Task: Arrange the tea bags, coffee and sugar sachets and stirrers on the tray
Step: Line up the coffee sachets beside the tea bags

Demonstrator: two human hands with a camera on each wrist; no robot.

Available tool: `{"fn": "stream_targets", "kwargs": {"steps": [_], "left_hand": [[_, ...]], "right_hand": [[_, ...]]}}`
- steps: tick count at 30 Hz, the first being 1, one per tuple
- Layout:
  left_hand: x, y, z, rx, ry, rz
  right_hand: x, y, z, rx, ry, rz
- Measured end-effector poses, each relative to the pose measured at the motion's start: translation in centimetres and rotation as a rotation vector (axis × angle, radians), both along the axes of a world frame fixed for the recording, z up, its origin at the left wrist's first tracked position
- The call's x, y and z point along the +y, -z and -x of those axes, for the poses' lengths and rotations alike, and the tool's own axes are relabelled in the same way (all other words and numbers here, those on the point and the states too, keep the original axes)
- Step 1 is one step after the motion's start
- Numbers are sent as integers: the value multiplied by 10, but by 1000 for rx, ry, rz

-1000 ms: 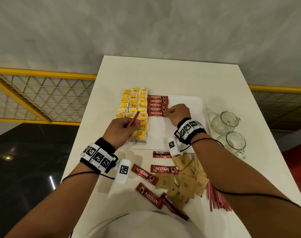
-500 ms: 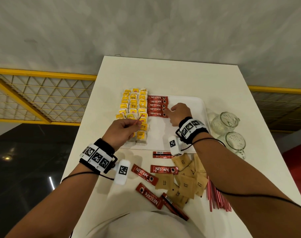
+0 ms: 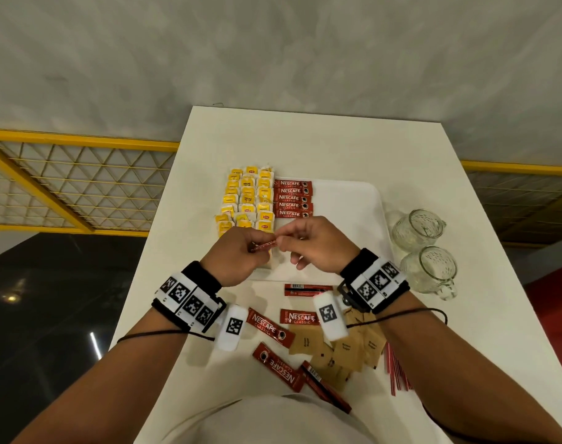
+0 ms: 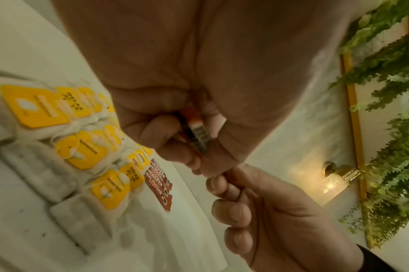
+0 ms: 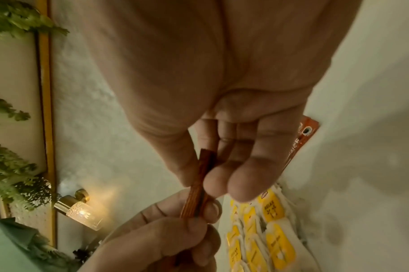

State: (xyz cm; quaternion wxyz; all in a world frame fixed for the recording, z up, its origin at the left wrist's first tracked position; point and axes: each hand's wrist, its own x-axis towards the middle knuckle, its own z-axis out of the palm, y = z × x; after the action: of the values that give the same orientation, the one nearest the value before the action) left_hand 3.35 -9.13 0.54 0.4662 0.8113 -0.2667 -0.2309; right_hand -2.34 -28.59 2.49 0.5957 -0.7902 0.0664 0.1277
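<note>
Hands (image 3: 278, 243) around one coffee sachet (image 3: 263, 246)

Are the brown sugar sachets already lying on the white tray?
No, the brown sugar sachets lie in a loose pile on the table, nearer the person than the white tray.

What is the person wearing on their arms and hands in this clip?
Both forearms are bare, with no sleeves or gloves. Each wrist carries a black band topped by a white strip of black-and-white square markers, plus a white capsule-shaped camera pod bearing one marker. A thin black cable runs back along each forearm. The left hand and right hand are ringless as far as visible.
</note>
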Motion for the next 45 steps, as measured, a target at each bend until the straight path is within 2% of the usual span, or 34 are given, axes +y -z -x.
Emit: {"fn": "stream_targets", "kwargs": {"steps": [6, 13, 22, 28, 33, 45], "left_hand": [[1, -1, 3, 47, -34, 95], [1, 8, 3, 116, -255, 276], [3, 18, -1, 158, -294, 223], [9, 26, -1, 74, -145, 12], [15, 34, 7, 21, 78, -197], [23, 34, 22, 13, 190, -309]], "right_hand": [[-7, 17, 12, -86, 176, -42], [-8, 24, 26, -63, 285, -101], [-23, 24, 15, -93, 392, 19], [-54, 41, -18, 31, 491, 146], [-52, 63, -34, 160, 433, 245], [-54, 67, -54, 238, 442, 369]]}}
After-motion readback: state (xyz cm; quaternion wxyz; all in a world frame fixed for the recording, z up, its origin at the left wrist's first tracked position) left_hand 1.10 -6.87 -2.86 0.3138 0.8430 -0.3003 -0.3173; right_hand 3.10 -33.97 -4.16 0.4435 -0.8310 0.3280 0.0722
